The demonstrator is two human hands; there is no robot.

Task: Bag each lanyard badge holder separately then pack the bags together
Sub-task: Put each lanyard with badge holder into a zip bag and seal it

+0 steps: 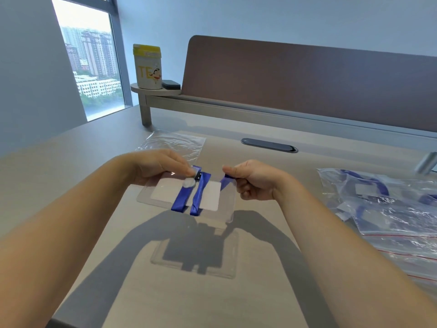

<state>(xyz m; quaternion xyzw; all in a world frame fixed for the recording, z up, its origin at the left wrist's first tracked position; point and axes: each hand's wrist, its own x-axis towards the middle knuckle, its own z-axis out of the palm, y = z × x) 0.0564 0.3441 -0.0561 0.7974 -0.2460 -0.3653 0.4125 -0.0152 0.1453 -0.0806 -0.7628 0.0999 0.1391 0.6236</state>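
- You're pinching the badge holder (189, 197) above the worktop's (71, 162) middle, left hand (156, 165) at the clip, right hand (253, 181) clenching the blue lanyard (201, 192).
- Keep wrapping it snug so it's sliding easily into the empty bag (175, 143).

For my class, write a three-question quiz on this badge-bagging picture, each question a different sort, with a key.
1. True or false: the badge holder lies flat on the desk.
2. The empty clear bag lies: A) beyond the left hand; B) under the yellow-lidded tub; C) on the pile of filled bags.
3. Fill in: the blue lanyard is wound around the holder, and the right hand pinches its loose ____.

Key: 1 false, both hands hold it above the desk; 2 A; 3 end.
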